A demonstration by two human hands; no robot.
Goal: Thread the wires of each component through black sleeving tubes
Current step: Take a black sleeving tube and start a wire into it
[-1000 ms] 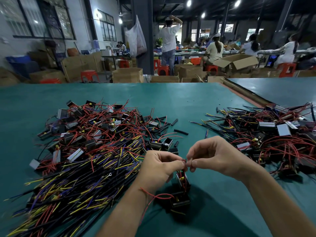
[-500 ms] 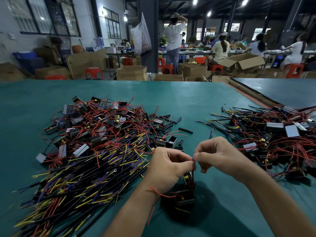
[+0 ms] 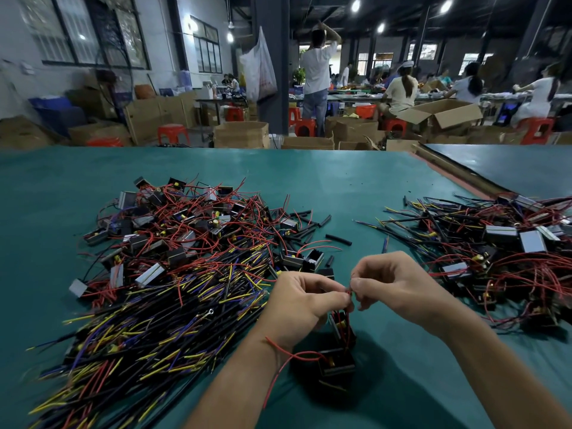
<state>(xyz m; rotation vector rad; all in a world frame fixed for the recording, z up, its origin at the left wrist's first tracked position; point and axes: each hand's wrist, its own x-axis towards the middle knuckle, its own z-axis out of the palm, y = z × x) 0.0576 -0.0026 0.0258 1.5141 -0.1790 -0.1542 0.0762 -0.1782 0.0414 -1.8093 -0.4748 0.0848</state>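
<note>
The bench is covered in a teal sheet that runs back to a straight far edge. A second bench with the same covering angles off at the right. On the left lies a wide heap of small black components trailing red wires, and its near side is thick with long black strands tipped yellow and blue. A smaller heap of the same sort sits at the right. Between them, short loose black sleeving tubes lie scattered on the cloth.

Close in, the left hand and the right hand meet fingertip to fingertip above the bench. Each grip is a tight pinch on the end of a thin red wire. I cannot make out whether a tube sits between the fingers. The wire drops to a black component hanging just under the hands, and another component rests on the cloth below it, a red lead looping across the left wrist.

Beyond the bench there are stacks of cardboard boxes, one open box and red plastic stools. A white bag hangs by a dark pillar. A person in a white shirt stands with arms raised, and seated workers bend over tables at the back. Barred windows line the left wall, and ceiling lamps glow overhead.
</note>
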